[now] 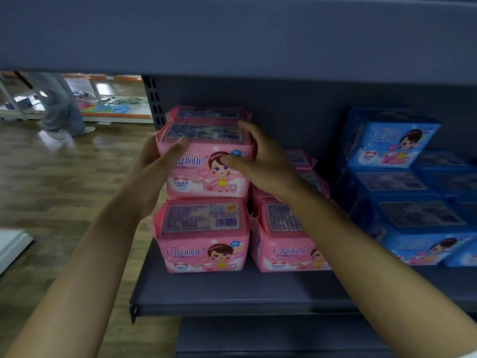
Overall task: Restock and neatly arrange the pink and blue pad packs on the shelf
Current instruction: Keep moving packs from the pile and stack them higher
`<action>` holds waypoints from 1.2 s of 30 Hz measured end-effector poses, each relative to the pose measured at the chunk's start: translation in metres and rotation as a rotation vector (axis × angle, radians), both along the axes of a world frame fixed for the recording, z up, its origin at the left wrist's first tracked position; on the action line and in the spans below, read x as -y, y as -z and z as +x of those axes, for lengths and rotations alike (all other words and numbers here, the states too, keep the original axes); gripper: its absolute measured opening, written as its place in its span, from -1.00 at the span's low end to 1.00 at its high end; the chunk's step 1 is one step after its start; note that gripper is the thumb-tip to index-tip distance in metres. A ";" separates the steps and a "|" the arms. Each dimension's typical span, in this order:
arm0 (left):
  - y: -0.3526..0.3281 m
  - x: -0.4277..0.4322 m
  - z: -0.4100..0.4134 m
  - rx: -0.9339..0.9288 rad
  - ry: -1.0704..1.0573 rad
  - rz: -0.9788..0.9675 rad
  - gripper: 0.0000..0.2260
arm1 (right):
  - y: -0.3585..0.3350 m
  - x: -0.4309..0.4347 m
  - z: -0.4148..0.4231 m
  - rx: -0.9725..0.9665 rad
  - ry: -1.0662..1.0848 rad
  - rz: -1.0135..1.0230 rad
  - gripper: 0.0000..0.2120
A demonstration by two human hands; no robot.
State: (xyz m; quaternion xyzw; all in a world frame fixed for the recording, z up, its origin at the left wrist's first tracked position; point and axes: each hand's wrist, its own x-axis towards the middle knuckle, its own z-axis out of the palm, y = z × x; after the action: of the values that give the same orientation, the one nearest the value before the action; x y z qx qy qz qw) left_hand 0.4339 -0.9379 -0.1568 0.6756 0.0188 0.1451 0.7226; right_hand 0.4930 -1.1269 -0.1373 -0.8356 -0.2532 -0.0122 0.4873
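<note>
Here, left hand and right hand clasp the pink plastic pack, seemingly seated; square it to the grey shelf's front edge.

We see a glossy wooden floor, a low orange-edged display, and a person's legs beyond.

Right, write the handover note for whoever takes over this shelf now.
Left hand and right hand both grip the upper pink pack, one each side.
It sits on or just above the lower pink pack at the left end of the shelf; second pink stack beside it, blue packs stacked further right.
Done: both colours on the shelf.
Left: square this pack, release.
</note>
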 end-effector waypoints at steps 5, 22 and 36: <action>-0.002 -0.011 0.004 -0.005 0.082 0.185 -0.31 | -0.001 0.000 0.003 -0.019 -0.009 -0.024 -0.28; -0.044 -0.018 0.007 -0.109 -0.130 1.141 -0.18 | -0.029 0.005 0.004 0.239 -0.107 -0.546 -0.15; -0.048 -0.015 0.007 -0.111 -0.141 1.370 -0.12 | -0.025 -0.001 0.003 0.296 -0.078 -0.578 -0.22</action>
State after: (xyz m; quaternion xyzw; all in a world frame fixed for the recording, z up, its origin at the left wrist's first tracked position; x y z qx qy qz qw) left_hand 0.4412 -0.9234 -0.1086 0.9834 0.0039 0.1361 0.1199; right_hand 0.4955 -1.1260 -0.1118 -0.9181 -0.3463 -0.0426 0.1878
